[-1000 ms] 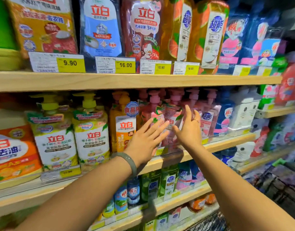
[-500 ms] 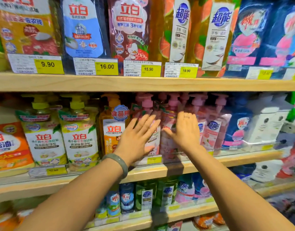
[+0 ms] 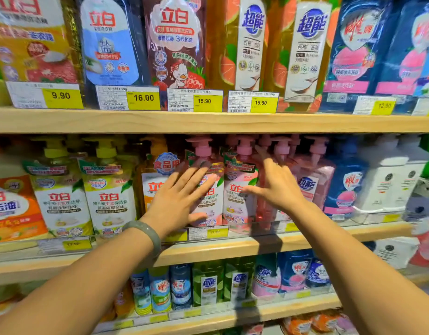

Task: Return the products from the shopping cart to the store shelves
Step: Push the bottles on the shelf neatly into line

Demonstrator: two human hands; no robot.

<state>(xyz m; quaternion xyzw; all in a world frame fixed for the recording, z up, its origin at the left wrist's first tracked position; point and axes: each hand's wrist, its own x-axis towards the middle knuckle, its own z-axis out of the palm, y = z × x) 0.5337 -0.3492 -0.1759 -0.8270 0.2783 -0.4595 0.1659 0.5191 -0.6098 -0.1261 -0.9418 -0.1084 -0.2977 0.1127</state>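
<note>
Two hands reach to the middle shelf (image 3: 233, 247); the left hand (image 3: 179, 197) lies flat with its fingers spread on the front of a pink pump bottle (image 3: 206, 189); the right hand (image 3: 276, 184) is spread open too, against the next pink pump bottle (image 3: 237, 187) and the pink ones behind it; neither hand is closed around a bottle. Both front pink bottles stand straight up, pumps on top, labels facing out, touching side by side. About five pink pumps show in that group; farther back it is too blurry to count. Left of them stand one orange bottle (image 3: 155, 180) and two yellow-green pump bottles (image 3: 58, 194). The left wrist wears one grey-green bangle (image 3: 145, 234). On the top shelf (image 3: 208, 122) four yellow price tags (image 3: 143, 99) read clearly.
</note>
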